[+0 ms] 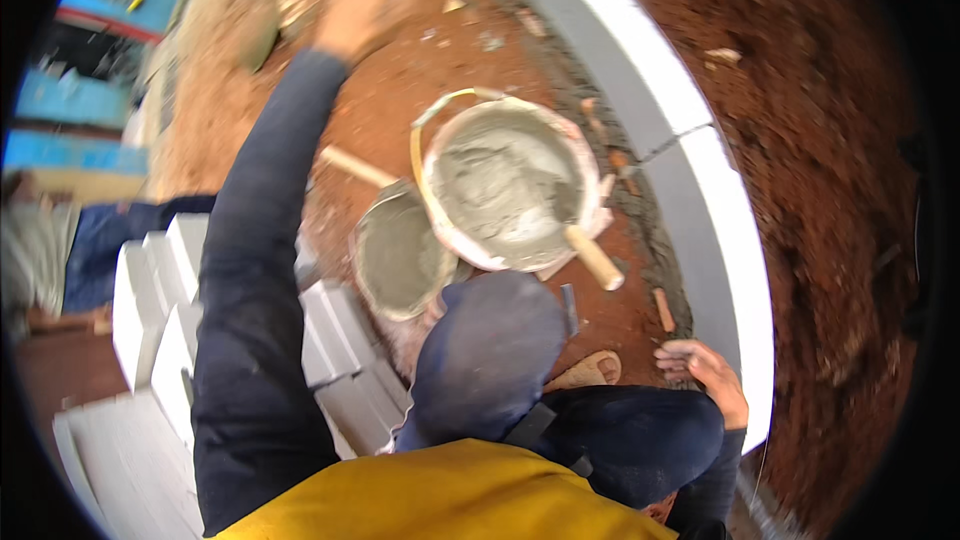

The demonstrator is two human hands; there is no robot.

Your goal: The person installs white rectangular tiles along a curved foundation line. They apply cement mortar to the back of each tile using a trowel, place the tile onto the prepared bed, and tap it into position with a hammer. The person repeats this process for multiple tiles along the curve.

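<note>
Two buckets of grey mortar sit side by side on the red soil: the larger bucket [510, 185] holds a trowel [590, 252] whose wooden handle juts out over the rim toward your lower right. Your right hand [705, 370] rests below that bucket, fingers curled against the white block row [700, 190]. Your left hand [365, 5] is raised well beyond the bucket, blurred; its grip cannot be told. The smaller bucket [400, 255] touches the larger one's left side.
</note>
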